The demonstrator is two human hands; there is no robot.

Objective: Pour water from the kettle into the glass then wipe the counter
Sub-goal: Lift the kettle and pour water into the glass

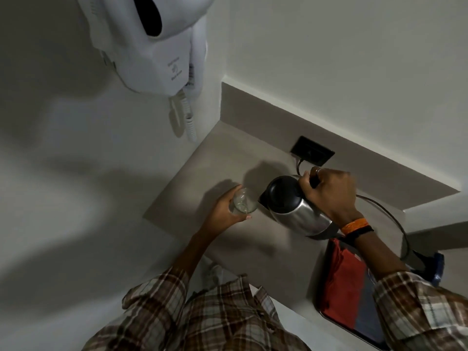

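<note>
Tipping kettle at glass; tray nr elbow (cord behind).

Counter: beige, matte, set in a wall corner; bearing a tray of red and dark packets at its near right; black cord trailing across.

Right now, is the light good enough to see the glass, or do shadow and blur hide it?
Head view: dim, with broad soft shadows on the wall; the glass in the left hand is faint and slightly blurred, and the kettle shows glare on its steel; straight edges bend from the wide lens.
</note>
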